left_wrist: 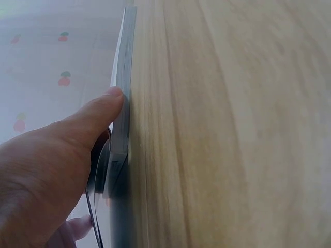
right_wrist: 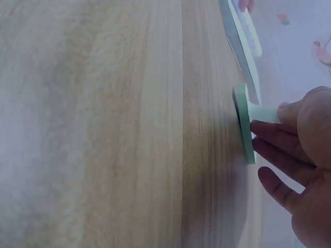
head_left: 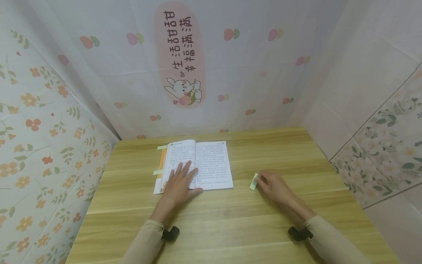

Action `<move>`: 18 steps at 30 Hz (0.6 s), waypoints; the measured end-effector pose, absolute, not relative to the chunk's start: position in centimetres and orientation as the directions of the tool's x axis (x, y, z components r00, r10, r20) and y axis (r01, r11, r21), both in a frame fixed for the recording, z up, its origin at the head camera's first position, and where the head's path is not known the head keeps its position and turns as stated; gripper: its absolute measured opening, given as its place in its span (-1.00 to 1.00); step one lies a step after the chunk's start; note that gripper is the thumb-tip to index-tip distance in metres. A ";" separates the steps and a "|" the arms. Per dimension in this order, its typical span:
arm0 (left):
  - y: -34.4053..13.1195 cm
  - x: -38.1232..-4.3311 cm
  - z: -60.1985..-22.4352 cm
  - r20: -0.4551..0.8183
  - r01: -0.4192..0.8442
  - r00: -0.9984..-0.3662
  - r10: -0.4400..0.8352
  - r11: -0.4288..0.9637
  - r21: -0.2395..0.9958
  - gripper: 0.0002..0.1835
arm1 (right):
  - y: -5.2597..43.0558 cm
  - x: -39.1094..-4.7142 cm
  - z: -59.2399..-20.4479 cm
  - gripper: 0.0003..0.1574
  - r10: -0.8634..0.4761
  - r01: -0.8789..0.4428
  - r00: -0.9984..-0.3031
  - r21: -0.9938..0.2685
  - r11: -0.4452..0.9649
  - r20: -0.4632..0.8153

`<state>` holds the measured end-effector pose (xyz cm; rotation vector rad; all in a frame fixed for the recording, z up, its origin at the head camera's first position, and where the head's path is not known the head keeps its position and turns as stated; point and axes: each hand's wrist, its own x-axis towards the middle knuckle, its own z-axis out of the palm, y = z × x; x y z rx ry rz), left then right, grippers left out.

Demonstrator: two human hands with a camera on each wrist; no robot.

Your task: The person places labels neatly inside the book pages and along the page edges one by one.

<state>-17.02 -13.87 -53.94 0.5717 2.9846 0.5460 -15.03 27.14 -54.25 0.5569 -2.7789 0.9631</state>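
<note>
An open book [head_left: 213, 163] with printed pages lies on the wooden table. My left hand [head_left: 178, 186] rests spread over its left page and lower edge, the thumb [left_wrist: 103, 111] along the bottom edge in the left wrist view. Pale green sticky tabs [head_left: 158, 172] jut from the book's left side. To the right of the book is a small pad of pale green sticky notes [right_wrist: 245, 129]. My right hand [head_left: 273, 186] pinches the top sticky note [right_wrist: 265, 113] between thumb and finger, its sheet bent up from the pad.
The wooden table [head_left: 224, 223] runs back to a printed curtain [head_left: 230, 80] behind the book. A floral curtain [head_left: 43, 154] hangs at the left and another patterned cloth [head_left: 379, 154] at the right. Black wrist cameras [head_left: 170, 233] sit at both cuffs.
</note>
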 end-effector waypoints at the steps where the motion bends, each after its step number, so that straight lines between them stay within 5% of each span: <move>1: -13.9 -17.0 -53.9 0.013 0.348 -0.930 0.368 0.869 0.351 -0.03 | 27.1 -15.1 -54.2 -0.83 -0.298 -0.391 -0.920 -0.565 0.726 0.253; 18: -14.0 -17.0 -54.0 0.013 0.349 -0.930 0.367 0.872 0.343 -0.04 | 26.8 -15.3 -54.5 -0.73 -0.400 -0.492 -0.871 -0.494 0.717 0.286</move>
